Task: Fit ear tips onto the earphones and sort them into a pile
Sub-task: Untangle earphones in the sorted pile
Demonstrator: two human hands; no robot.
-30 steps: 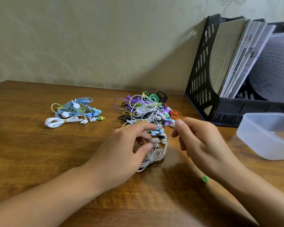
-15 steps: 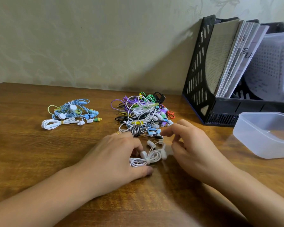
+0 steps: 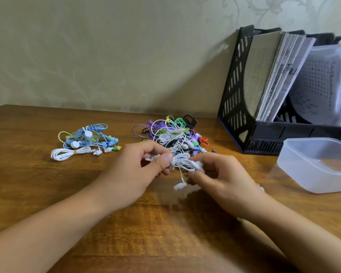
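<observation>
both hands [image 3: 138, 170] gripping white earphones [image 3: 182, 164] (blurred)

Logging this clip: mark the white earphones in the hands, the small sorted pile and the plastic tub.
white earphones [image 3: 182, 164], head view, on the bunched cord between the hands
sorted pile [image 3: 86, 139], head view, on its blue cords
plastic tub [image 3: 311, 175], head view, on its near wall

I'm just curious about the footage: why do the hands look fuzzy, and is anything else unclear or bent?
In the head view, the white earphones held between the left hand and right hand are smeared by motion blur, while the two piles behind stay sharper. The black file rack leans from wide-angle distortion. Light is soft, with shadow under the hands.
</observation>
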